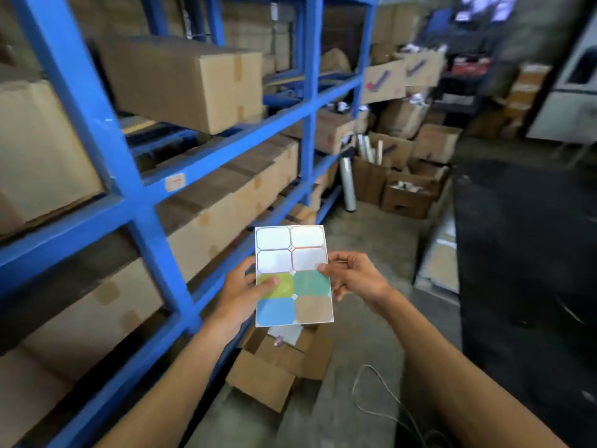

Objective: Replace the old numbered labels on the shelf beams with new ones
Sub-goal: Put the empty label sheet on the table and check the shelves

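1. Your two bare forearms reach in from the bottom edge, and both meet on the label sheet, held upright in front of the shelf rack.
2. Your left hand has its grip closed on the sheet's left edge: thumb pressed on the green label, the other fingers hidden behind the sheet.
3. Your right hand pinches the sheet's right edge, thumb and forefinger closed at the lower right white label; the remaining fingers curl loosely below.
4. Between your two grips the sheet shows eight labels in two columns: four white above, then green and teal, blue and tan below.
5. Up and to the left of your left grip, an old label sticks on a blue shelf beam; its marking is too blurred to read.
6. Cardboard boxes fill the shelves left of your grips.
7. Below your grips an open carton sits on the floor, and a thin white cord lies to its right.
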A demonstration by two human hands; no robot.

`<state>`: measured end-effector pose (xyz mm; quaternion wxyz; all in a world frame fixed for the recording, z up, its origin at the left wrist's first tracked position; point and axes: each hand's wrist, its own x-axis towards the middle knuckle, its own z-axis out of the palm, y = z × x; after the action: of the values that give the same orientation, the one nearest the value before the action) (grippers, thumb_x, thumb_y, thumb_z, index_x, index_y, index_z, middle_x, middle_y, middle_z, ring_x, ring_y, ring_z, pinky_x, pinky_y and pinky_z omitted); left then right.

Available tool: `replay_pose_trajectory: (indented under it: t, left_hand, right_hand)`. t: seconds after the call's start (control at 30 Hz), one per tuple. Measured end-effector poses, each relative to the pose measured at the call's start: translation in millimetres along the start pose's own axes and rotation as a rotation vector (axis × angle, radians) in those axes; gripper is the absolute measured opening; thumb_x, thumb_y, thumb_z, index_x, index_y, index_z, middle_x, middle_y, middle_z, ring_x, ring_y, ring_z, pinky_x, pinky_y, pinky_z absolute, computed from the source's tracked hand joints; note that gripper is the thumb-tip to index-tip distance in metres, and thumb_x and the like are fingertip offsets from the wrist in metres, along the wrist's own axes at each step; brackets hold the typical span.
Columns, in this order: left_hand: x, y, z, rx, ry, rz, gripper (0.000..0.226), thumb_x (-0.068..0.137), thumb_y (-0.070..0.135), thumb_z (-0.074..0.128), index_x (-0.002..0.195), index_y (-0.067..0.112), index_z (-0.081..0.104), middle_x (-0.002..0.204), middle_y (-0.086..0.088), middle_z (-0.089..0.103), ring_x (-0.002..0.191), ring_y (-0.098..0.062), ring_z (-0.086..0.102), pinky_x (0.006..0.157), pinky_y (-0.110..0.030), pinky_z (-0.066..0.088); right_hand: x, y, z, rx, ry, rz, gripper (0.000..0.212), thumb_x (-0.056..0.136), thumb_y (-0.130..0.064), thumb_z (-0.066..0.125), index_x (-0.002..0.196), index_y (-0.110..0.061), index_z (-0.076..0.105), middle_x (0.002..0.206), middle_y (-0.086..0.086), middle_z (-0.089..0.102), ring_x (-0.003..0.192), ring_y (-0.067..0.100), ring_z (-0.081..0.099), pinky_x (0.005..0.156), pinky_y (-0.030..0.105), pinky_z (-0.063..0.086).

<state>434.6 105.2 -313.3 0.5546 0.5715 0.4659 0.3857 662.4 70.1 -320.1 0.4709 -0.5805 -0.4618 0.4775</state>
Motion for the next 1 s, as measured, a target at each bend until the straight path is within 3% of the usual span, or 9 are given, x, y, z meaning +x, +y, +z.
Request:
replay_pose_trajectory:
  t: [0.1,0.2,0.37,0.53,0.63,0.77,0.93,1.0]
  left_hand:
    - [-1.1,-14.1,55.6,0.021,-0.152,-0.025,0.034,0.085,-0.003,0.069,0.114,0.013,0.060,0.099,-0.010,0.074,0.079,-0.011,0.072,0.067,-0.022,0.059]
    - [-7.6,-26.4,110.7,0.065,-0.309,-0.038,0.031,0.086,0.000,0.069,0.108,0.022,0.060,0.098,-0.006,0.075,0.076,-0.008,0.072,0.062,-0.019,0.056]
    - [-28.5,-51.3,184.4,0.154,-0.512,-0.093,0.036,0.083,0.010,0.076,0.116,0.017,0.060,0.104,-0.009,0.076,0.094,-0.025,0.073,0.085,-0.044,0.059]
    - [-79.6,-86.4,248.4,0.252,-0.751,-0.139,0.024,0.085,0.011,0.074,0.103,0.019,0.059,0.094,-0.008,0.076,0.088,-0.027,0.073,0.075,-0.039,0.059]
    - [-109.4,-109.0,278.9,0.348,-0.879,-0.136,0.033,0.084,0.007,0.073,0.110,0.019,0.057,0.092,-0.012,0.074,0.089,-0.031,0.072,0.073,-0.041,0.058]
    - [-152.4,-130.7,311.5,0.508,-1.041,-0.088,0.046,0.080,0.005,0.073,0.116,0.027,0.054,0.085,-0.006,0.072,0.085,-0.023,0.071,0.080,-0.045,0.058]
    - [-202.9,-151.3,345.4,0.608,-1.218,0.013,0.053,0.079,0.001,0.071,0.123,0.025,0.052,0.082,0.008,0.064,0.077,-0.010,0.062,0.066,-0.025,0.049]
    - [-221.6,-159.2,355.6,0.674,-1.303,0.039,0.050,0.080,0.005,0.069,0.123,0.024,0.054,0.090,0.007,0.066,0.081,-0.013,0.064,0.070,-0.027,0.051]
  right_hand:
    - [-38.3,24.0,-47.8,-0.011,0.132,0.058,0.022,0.088,-0.013,0.070,0.103,0.003,0.068,0.080,0.015,0.068,0.042,0.012,0.057,0.041,0.024,0.049]
    - [-87.0,44.2,-89.6,0.002,0.259,0.110,0.005,0.089,-0.011,0.068,0.092,-0.009,0.071,0.073,0.007,0.070,0.043,0.012,0.058,0.042,0.024,0.050]
    - [-171.9,78.4,-130.0,0.008,0.486,0.218,0.003,0.089,-0.013,0.069,0.089,-0.014,0.071,0.068,0.004,0.068,0.046,0.013,0.060,0.042,0.023,0.049]
    - [-271.2,126.8,-141.2,0.021,0.717,0.381,0.008,0.090,-0.016,0.068,0.089,-0.008,0.068,0.076,0.011,0.070,0.052,0.017,0.064,0.047,0.027,0.047]
    - [-328.5,152.5,-136.5,0.058,0.853,0.477,0.010,0.091,-0.016,0.067,0.090,-0.006,0.067,0.078,0.012,0.071,0.049,0.015,0.065,0.046,0.027,0.048]
    - [-394.7,179.9,-121.8,0.154,1.017,0.578,0.007,0.092,-0.012,0.066,0.087,-0.007,0.066,0.076,0.013,0.070,0.045,0.012,0.063,0.042,0.026,0.052]
    - [-454.7,216.6,-105.4,0.203,1.237,0.703,0.010,0.088,-0.011,0.068,0.092,-0.002,0.067,0.075,0.013,0.069,0.045,0.017,0.062,0.041,0.027,0.051]
    - [-474.7,232.3,-97.7,0.219,1.318,0.756,0.004,0.086,-0.011,0.069,0.087,-0.008,0.068,0.071,0.009,0.069,0.045,0.016,0.063,0.043,0.029,0.053]
